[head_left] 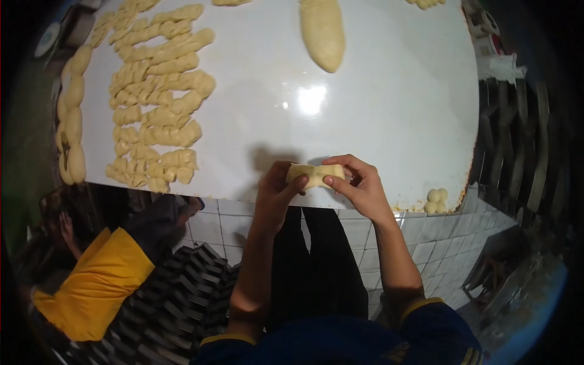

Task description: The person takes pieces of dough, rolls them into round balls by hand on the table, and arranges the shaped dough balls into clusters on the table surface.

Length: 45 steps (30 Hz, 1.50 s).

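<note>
A small flattened piece of dough (315, 175) is stretched sideways between my two hands, just above the near edge of the white table (377, 109). My left hand (283, 182) grips its left end, thumb on the near side. On the other end, my right hand (356, 182) is closed with its thumb and fingers pinching the dough. Beyond my hands, a long smooth loaf of dough (322, 36) lies on the table. Many cut dough pieces (161, 97) lie in rough rows on the left.
Rounded dough lumps (74, 121) line the table's left edge. Several small dough balls (436, 201) sit at the near right corner. A person in a yellow shirt (97, 283) is at lower left, beside dark stacked slats (182, 304). More slats (511, 146) stand on the right.
</note>
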Each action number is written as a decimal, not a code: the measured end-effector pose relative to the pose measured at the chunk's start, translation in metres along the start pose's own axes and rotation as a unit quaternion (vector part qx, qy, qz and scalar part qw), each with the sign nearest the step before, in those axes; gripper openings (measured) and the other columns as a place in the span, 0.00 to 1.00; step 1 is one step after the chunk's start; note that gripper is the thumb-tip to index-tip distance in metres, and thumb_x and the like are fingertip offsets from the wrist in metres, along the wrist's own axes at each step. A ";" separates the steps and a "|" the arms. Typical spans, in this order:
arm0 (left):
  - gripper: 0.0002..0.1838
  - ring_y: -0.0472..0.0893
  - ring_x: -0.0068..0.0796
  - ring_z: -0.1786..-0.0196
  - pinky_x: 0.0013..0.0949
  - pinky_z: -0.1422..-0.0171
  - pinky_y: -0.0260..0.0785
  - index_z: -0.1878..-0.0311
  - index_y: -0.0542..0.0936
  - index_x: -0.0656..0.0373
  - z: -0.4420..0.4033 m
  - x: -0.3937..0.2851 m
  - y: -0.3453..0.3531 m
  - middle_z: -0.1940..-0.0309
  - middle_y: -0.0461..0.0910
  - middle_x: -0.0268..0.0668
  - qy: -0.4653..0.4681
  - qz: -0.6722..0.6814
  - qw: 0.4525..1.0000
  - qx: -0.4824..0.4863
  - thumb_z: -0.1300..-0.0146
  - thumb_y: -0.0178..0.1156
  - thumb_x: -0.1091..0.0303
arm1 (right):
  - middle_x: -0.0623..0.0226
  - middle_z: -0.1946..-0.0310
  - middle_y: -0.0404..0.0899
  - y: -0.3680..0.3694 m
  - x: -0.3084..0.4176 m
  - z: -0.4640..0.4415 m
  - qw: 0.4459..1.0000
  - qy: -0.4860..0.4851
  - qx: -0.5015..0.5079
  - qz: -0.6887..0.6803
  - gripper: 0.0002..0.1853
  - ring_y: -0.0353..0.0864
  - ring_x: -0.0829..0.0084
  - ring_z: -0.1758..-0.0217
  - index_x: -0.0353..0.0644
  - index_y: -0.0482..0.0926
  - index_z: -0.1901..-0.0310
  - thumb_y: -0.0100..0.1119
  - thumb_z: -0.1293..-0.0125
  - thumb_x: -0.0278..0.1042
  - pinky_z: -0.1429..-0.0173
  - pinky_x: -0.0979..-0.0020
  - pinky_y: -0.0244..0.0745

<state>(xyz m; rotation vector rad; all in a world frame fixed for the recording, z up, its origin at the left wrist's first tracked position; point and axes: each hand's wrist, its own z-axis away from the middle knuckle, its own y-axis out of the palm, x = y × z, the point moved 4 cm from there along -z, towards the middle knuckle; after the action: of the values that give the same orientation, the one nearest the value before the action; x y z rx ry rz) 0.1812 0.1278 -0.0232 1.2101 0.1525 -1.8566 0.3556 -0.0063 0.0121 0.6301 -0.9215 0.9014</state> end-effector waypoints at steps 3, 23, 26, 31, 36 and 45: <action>0.14 0.87 0.23 0.47 0.32 0.46 0.80 0.38 0.82 0.61 -0.003 0.000 0.000 0.49 0.88 0.33 -0.019 0.013 0.995 -0.101 0.18 0.73 0.66 | 0.68 0.48 0.94 -0.061 -0.016 0.022 0.990 -0.023 -0.141 0.004 0.17 0.89 0.83 0.50 0.41 0.89 0.32 0.73 0.17 0.33 0.55 0.77 0.82; 0.19 0.81 0.53 0.41 0.58 0.38 0.70 0.45 0.87 0.51 -0.021 0.097 -0.022 0.47 0.83 0.41 0.347 -0.606 0.716 -0.015 0.39 0.80 0.66 | 0.69 0.55 0.85 -0.109 -0.134 0.030 0.846 -0.281 -0.158 0.424 0.12 0.81 0.56 0.48 0.52 0.87 0.61 0.85 0.38 0.33 0.45 0.52 0.74; 0.16 0.79 0.51 0.44 0.56 0.39 0.68 0.49 0.85 0.51 -0.069 0.069 -0.016 0.50 0.82 0.39 0.319 -0.644 0.689 -0.094 0.38 0.77 0.65 | 0.68 0.60 0.82 -0.146 -0.110 -0.004 0.780 -0.221 -0.274 0.517 0.11 0.80 0.55 0.50 0.52 0.85 0.63 0.84 0.34 0.37 0.47 0.51 0.73; 0.12 0.79 0.49 0.43 0.55 0.36 0.67 0.52 0.84 0.51 -0.080 0.082 0.064 0.50 0.81 0.39 0.342 -0.608 0.712 -0.078 0.36 0.75 0.63 | 0.68 0.59 0.85 -0.075 -0.116 -0.044 0.872 -0.186 -0.255 0.374 0.11 0.80 0.53 0.52 0.51 0.85 0.64 0.83 0.33 0.38 0.45 0.49 0.73; 0.16 0.81 0.54 0.41 0.58 0.34 0.71 0.48 0.87 0.52 -0.022 0.111 -0.045 0.46 0.82 0.41 0.275 -0.604 0.747 -0.025 0.33 0.79 0.59 | 0.68 0.56 0.88 -0.113 -0.156 0.038 0.838 -0.278 -0.166 0.440 0.12 0.85 0.55 0.50 0.52 0.85 0.57 0.84 0.34 0.34 0.45 0.49 0.72; 0.11 0.79 0.49 0.45 0.55 0.36 0.67 0.53 0.84 0.50 -0.076 0.083 0.066 0.53 0.82 0.37 0.326 -0.598 0.726 -0.091 0.35 0.73 0.64 | 0.70 0.63 0.85 -0.066 -0.103 -0.045 0.854 -0.265 -0.312 0.323 0.11 0.80 0.58 0.56 0.50 0.86 0.66 0.85 0.36 0.33 0.48 0.54 0.72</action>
<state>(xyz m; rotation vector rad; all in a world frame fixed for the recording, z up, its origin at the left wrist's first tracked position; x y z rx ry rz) 0.2697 0.0776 -0.1049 1.7541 1.8473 -2.1674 0.3997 -0.0420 -0.1049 -0.0379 -1.9003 0.9417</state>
